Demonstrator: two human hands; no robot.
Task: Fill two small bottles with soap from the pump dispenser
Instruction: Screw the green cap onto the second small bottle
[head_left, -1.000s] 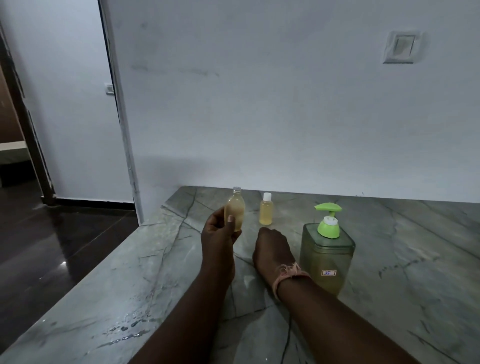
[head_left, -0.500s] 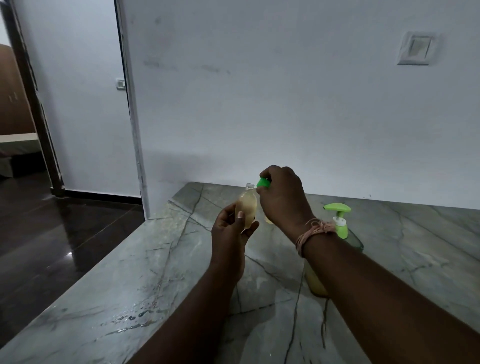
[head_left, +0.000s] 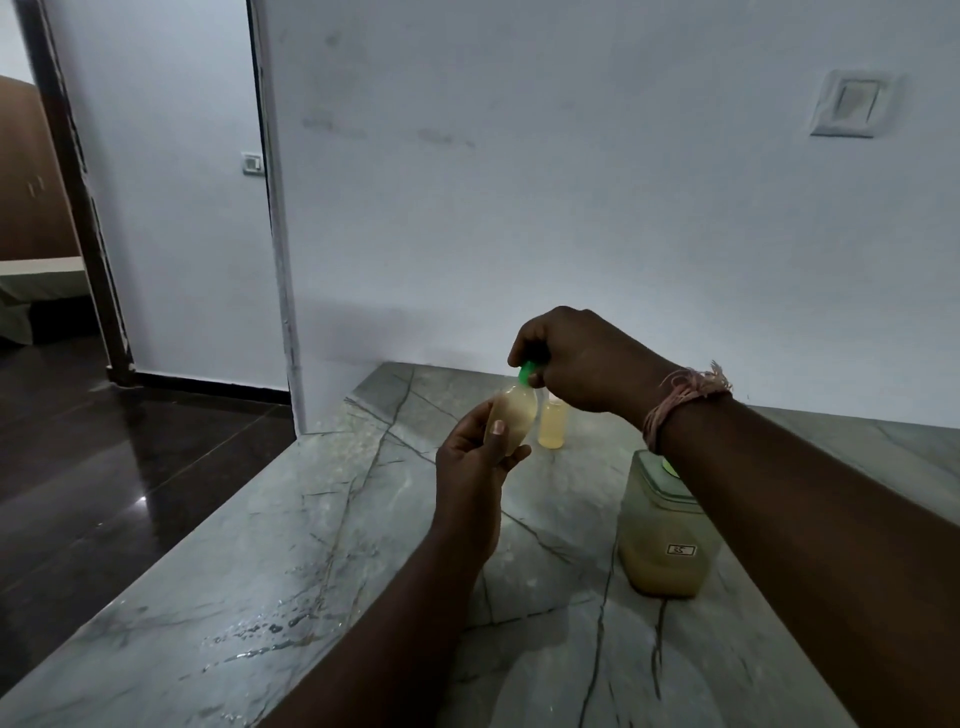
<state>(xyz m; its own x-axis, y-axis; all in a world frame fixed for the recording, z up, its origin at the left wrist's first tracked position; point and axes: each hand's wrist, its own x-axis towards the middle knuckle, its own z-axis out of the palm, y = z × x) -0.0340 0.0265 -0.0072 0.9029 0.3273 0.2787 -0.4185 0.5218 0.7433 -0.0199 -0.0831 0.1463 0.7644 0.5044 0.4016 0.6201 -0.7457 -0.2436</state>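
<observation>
Now left hand (head_left: 475, 462) grips small bottle (head_left: 511, 423) upright; right hand (head_left: 576, 358) above, pinching green cap (head_left: 527, 375) at bottle neck.

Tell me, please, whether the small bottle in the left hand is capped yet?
Cannot tell if sealed: the right hand pinches a green cap at the neck of the soap-filled bottle gripped by the left hand.

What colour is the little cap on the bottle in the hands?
Bright green. The cap shows in the head view, pinched by the right hand.
</observation>
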